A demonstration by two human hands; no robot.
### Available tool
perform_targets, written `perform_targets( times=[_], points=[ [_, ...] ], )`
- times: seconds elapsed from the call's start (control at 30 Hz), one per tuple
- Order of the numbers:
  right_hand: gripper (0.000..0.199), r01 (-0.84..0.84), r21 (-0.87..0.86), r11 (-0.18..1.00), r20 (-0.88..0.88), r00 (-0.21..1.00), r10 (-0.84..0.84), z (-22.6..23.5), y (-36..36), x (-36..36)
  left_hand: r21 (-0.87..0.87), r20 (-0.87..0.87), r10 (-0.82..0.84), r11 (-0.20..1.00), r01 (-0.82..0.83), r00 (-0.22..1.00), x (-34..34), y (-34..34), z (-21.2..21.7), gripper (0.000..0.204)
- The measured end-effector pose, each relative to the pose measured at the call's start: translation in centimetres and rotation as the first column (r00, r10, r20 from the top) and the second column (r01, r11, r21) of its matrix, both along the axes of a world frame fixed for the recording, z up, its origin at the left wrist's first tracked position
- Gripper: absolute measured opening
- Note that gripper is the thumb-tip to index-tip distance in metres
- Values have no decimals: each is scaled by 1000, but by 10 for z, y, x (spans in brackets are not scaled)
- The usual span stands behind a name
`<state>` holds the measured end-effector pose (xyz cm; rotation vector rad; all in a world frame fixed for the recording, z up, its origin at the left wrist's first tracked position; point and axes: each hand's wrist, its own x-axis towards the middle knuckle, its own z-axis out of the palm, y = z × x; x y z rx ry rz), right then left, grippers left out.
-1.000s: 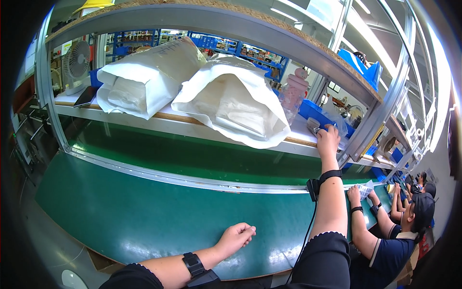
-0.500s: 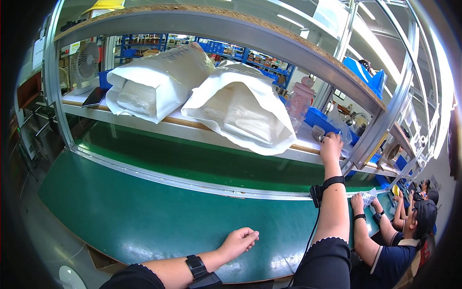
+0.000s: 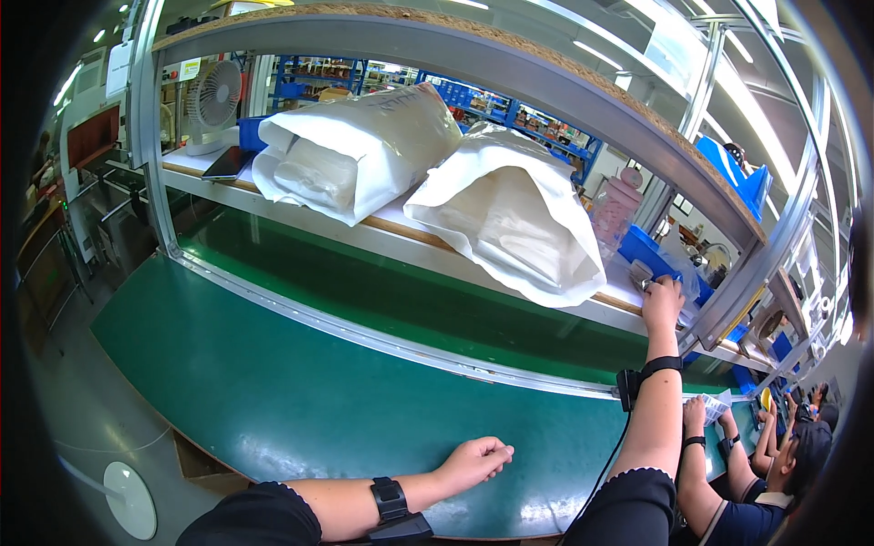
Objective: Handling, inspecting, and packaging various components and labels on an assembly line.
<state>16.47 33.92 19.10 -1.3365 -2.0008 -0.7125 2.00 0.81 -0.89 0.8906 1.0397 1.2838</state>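
Two bulky white bags (image 3: 428, 182) side by side on the shelf (image 3: 300, 214), the right one drooping over its front edge. White desk fan (image 3: 211, 100) at the shelf's far left, dark tablet (image 3: 226, 162) flat just in front of it. Pink jar (image 3: 614, 207) upright right of the bags. Green belt (image 3: 300, 391) running below the shelf. Round white disc (image 3: 129, 499) low at the left. Blue bins (image 3: 473, 96) well behind. Co-worker's hands (image 3: 696, 414) on the belt at the right edge.
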Motion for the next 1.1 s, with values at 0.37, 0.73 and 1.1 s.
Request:
perform_targets(
  times=[0.37,0.73,1.1],
  points=[
    [7,-213,321,923,71,977,200,-6,-8,2,9,18,15,1000,-15,1000,0,-2,0,26],
    [15,-751,394,530,-852,-82,518,-4,-181,-37,1,31,37,999,-37,999,-2,0,-1,23],
    [12,-513,462,-724,-695,-716,64,-6,-337,-62,-88,-5,-26,996,26,1000,-21,19,-19,20]
  ],
)
